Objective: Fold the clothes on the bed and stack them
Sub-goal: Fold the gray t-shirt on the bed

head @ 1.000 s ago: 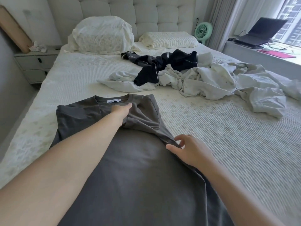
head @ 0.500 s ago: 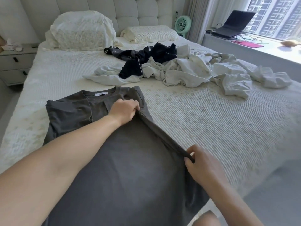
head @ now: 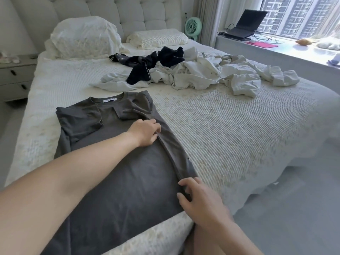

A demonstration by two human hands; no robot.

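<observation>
head-worn view, downward over bed (head: pixel 239 144)

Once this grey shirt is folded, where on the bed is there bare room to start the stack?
The widest bare patch of bedspread lies right of the grey shirt, below the white clothes heap. A narrower strip runs left of the shirt, up toward the big pillow. The middle is crowded: the heap and the dark garment reach almost to the shirt's collar.
</observation>
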